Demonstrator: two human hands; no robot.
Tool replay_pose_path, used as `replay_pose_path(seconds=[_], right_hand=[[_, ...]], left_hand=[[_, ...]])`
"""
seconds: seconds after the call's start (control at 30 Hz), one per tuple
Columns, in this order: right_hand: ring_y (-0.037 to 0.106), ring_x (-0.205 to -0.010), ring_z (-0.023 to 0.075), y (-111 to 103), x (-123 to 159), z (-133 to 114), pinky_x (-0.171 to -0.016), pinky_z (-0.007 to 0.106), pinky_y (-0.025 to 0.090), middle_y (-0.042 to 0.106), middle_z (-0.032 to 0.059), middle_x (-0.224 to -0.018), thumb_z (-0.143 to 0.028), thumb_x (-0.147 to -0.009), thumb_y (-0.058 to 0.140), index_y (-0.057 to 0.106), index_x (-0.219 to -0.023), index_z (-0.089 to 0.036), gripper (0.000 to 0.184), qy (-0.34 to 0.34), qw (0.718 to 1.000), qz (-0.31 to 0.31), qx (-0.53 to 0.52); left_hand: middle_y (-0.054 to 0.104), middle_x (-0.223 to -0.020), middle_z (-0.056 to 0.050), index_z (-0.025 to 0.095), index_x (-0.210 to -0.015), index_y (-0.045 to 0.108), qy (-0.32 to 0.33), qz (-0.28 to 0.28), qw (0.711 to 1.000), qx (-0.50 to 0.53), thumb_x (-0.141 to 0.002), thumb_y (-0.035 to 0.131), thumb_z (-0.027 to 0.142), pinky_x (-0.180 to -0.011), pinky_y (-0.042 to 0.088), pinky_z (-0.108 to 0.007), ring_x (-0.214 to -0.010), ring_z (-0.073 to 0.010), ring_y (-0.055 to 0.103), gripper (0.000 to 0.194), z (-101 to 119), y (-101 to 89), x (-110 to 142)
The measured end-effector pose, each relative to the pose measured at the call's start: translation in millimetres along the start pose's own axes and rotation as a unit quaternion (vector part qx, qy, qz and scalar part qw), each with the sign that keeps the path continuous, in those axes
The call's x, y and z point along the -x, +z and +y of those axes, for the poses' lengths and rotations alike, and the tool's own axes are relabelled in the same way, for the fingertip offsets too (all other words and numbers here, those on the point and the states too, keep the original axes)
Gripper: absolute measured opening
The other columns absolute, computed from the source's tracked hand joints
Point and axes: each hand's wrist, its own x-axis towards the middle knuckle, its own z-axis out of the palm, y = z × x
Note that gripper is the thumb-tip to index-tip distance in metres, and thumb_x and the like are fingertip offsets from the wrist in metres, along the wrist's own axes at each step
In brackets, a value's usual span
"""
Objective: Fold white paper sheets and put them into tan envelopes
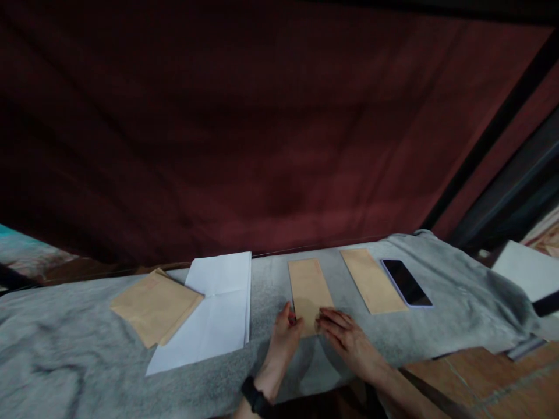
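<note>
A brown envelope (308, 287) lies lengthwise on the grey cloth (65, 349) in front of me. My left hand (285, 334), with a black band on its wrist, pinches the envelope's near left corner between thumb and fingers. My right hand (347, 337) rests flat on the envelope's near right end, fingers stretched out and together. To the right lies a second brown envelope (372, 280), and beside that a dark phone (407, 282) face up.
A stack of white paper sheets (216, 311) lies left of my hands, with a pile of brown envelopes (155, 305) overlapping its left side. A dark red curtain (262, 128) hangs behind the table. A white box (526, 270) sits at far right.
</note>
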Motion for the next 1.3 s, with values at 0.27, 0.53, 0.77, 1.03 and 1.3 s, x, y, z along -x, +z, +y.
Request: replay_pose_path(seconds=[0.27,0.53,0.77,1.03,1.3], right_hand=[[0.061,-0.124,0.0223,0,-11,-1,-0.106,0.043,0.05,0.064,0.0015,-0.137,-0.021,-0.098,0.046,0.067,-0.125,-0.032,0.036,-0.006,0.999,0.04,-0.008],[0.068,-0.099,0.0257,-6,-13,17,-0.087,0.043,0.058,0.071,0.0082,-0.106,-0.05,-0.094,0.051,0.062,-0.112,-0.026,0.031,0.206,0.921,0.192,-0.269],[0.069,-0.069,0.0159,-9,-16,3,-0.06,0.028,0.057,0.075,0.0075,-0.091,-0.064,-0.077,0.073,0.067,-0.085,-0.019,0.047,0.264,0.742,0.071,-0.612],[0.064,-0.057,0.0147,-46,-12,53,-0.052,0.025,0.052,0.071,0.004,-0.072,-0.043,-0.079,0.075,0.062,-0.074,-0.02,0.028,0.326,0.674,0.223,-0.625],[0.064,-0.051,0.0139,-59,15,98,-0.05,0.024,0.052,0.07,0.004,-0.065,-0.022,-0.088,0.06,0.059,-0.074,-0.02,0.014,0.405,0.642,0.262,-0.595]], left_hand=[[0.064,-0.068,0.0,0.021,-0.078,0.064,0.018,-0.015,0.999,-0.024,-0.063,0.065,0.027,-0.064,0.048,-0.031,-0.067,-0.0209,0.062,0.016,4,-1.0,-7],[0.062,-0.073,0.002,0.024,-0.081,0.055,-0.005,-0.001,0.994,0.105,-0.061,0.075,0.049,-0.053,0.045,-0.025,-0.068,-0.0181,0.062,0.038,24,5.8,-1],[0.068,-0.082,-0.002,0.023,-0.084,0.053,0.017,-0.03,0.986,0.16,-0.064,0.079,0.054,-0.058,0.053,-0.027,-0.074,-0.0197,0.064,0.046,35,24.7,8],[0.068,-0.082,-0.004,0.021,-0.088,0.063,0.084,-0.059,0.992,0.077,-0.075,0.07,0.058,-0.066,0.054,-0.031,-0.08,-0.0225,0.066,0.041,27,29.0,5],[0.071,-0.086,-0.006,0.021,-0.091,0.066,0.161,-0.05,0.985,-0.029,-0.085,0.057,0.048,-0.077,0.054,-0.035,-0.083,-0.0225,0.068,0.029,12,14.8,-3]])
